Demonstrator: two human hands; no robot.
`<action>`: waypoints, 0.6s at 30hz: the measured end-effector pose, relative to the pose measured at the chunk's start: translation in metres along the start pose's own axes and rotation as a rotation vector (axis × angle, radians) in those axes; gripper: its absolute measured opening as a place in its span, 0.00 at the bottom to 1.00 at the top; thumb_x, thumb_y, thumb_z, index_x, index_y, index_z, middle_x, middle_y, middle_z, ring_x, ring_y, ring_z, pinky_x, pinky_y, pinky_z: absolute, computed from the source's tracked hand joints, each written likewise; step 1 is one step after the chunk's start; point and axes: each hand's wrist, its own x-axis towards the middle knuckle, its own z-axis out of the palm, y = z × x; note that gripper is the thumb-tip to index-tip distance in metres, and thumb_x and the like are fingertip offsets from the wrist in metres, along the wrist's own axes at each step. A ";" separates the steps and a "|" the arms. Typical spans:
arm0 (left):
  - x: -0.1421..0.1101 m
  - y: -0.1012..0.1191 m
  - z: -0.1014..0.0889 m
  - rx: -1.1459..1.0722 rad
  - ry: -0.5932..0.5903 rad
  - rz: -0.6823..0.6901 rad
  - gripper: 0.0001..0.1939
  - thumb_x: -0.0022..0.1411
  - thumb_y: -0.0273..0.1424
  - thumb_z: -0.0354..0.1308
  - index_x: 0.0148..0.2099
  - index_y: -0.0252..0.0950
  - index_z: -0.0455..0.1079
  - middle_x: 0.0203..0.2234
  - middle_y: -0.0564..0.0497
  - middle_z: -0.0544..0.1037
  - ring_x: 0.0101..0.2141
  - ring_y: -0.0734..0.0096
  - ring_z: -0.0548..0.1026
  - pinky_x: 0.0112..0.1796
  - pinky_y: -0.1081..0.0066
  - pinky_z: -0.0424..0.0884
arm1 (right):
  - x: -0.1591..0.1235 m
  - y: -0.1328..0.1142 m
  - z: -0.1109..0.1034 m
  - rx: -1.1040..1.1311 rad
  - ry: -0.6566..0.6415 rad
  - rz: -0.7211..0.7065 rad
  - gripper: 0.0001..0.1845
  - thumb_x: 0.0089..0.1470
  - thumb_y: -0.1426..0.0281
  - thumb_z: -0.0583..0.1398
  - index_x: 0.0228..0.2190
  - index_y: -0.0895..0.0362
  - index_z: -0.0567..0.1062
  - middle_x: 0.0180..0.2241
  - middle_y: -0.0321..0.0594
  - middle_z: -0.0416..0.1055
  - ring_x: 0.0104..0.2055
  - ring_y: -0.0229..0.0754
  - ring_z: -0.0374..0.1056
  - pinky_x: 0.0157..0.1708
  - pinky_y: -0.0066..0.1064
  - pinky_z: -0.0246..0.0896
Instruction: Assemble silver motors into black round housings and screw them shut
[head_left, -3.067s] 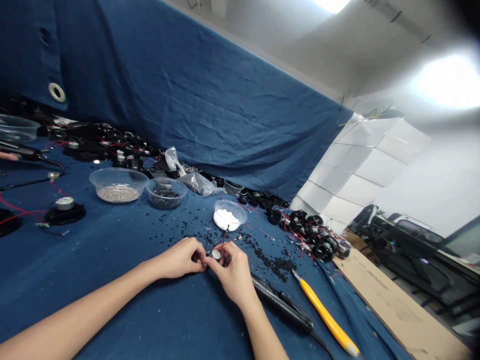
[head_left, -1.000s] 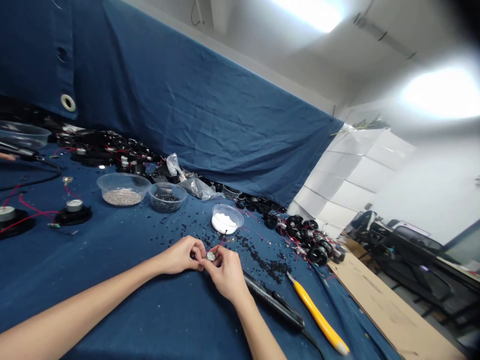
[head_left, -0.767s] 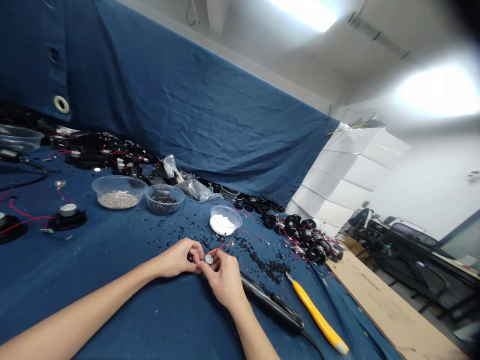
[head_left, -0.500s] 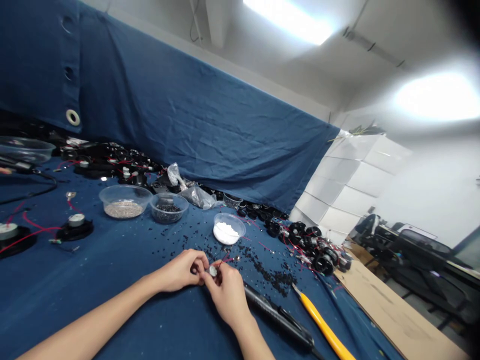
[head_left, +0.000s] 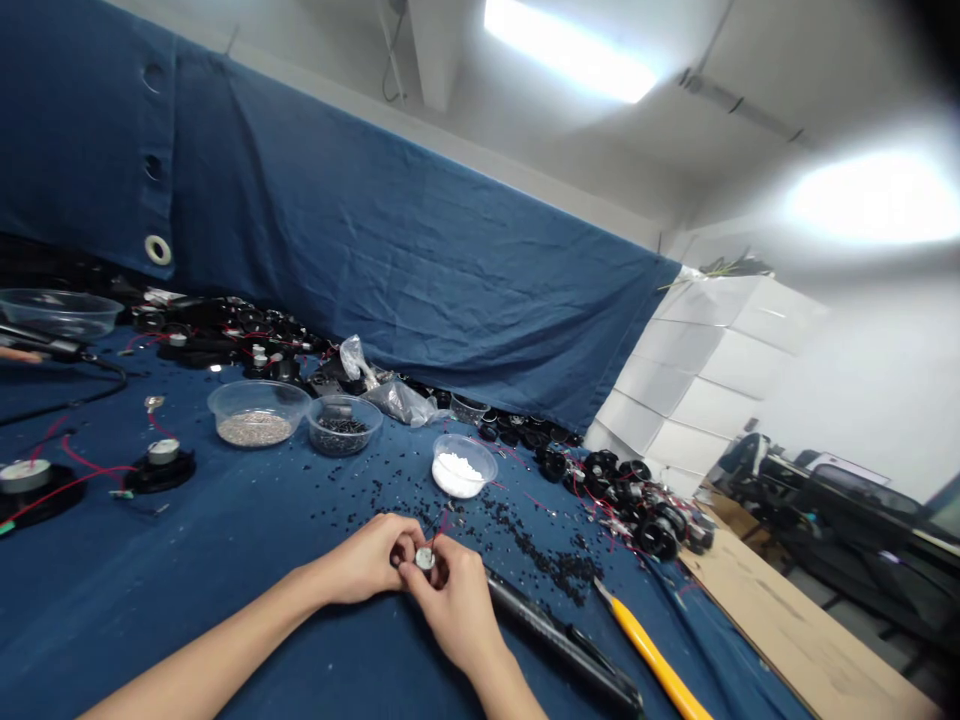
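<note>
Both my hands meet low in the middle of the blue cloth table [head_left: 225, 540]. My left hand [head_left: 369, 558] and my right hand [head_left: 454, 605] pinch a small round silver part [head_left: 425, 559] between their fingertips, fingers closed. Thin red and black wires [head_left: 444, 522] rise from the part. Small black bits [head_left: 540, 555] lie scattered just beyond my hands. A black pen-like tool [head_left: 562, 645] lies right beside my right wrist.
A tub of white bits [head_left: 463, 466], a tub of black bits [head_left: 343, 424] and a tub of grey bits [head_left: 257, 412] stand behind my hands. Black wired parts [head_left: 637, 490] pile at right and back left. A yellow-handled tool [head_left: 656, 658] lies right. Another person's fingertip [head_left: 19, 354] shows at far left.
My hands have kept pinching the small silver part in the same spot. The camera tilted up, so everything sits a little lower in view.
</note>
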 end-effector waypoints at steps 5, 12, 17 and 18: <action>0.004 -0.005 0.000 -0.034 -0.017 -0.013 0.12 0.41 0.22 0.58 0.33 0.33 0.69 0.21 0.56 0.75 0.26 0.72 0.70 0.30 0.75 0.63 | -0.001 0.002 0.003 -0.001 -0.005 0.019 0.12 0.55 0.65 0.60 0.23 0.59 0.68 0.20 0.33 0.65 0.22 0.35 0.58 0.23 0.26 0.43; 0.003 -0.012 0.000 -0.092 0.004 -0.047 0.13 0.41 0.22 0.61 0.34 0.32 0.70 0.22 0.54 0.78 0.25 0.71 0.71 0.30 0.75 0.64 | -0.002 0.004 0.004 0.041 -0.038 -0.005 0.10 0.57 0.67 0.59 0.28 0.60 0.72 0.22 0.36 0.69 0.23 0.37 0.61 0.25 0.26 0.46; 0.002 -0.008 0.001 -0.131 0.006 -0.069 0.12 0.40 0.23 0.61 0.32 0.32 0.70 0.21 0.55 0.77 0.24 0.73 0.70 0.28 0.76 0.63 | -0.003 0.004 0.001 0.027 -0.048 -0.028 0.10 0.58 0.67 0.58 0.28 0.59 0.72 0.22 0.35 0.68 0.23 0.36 0.59 0.24 0.25 0.45; 0.001 -0.007 0.002 -0.135 0.005 -0.073 0.11 0.41 0.23 0.62 0.32 0.32 0.70 0.21 0.55 0.77 0.23 0.73 0.70 0.28 0.76 0.63 | -0.003 0.003 0.000 0.016 -0.050 -0.031 0.10 0.57 0.67 0.59 0.27 0.59 0.71 0.21 0.35 0.68 0.23 0.36 0.59 0.24 0.25 0.45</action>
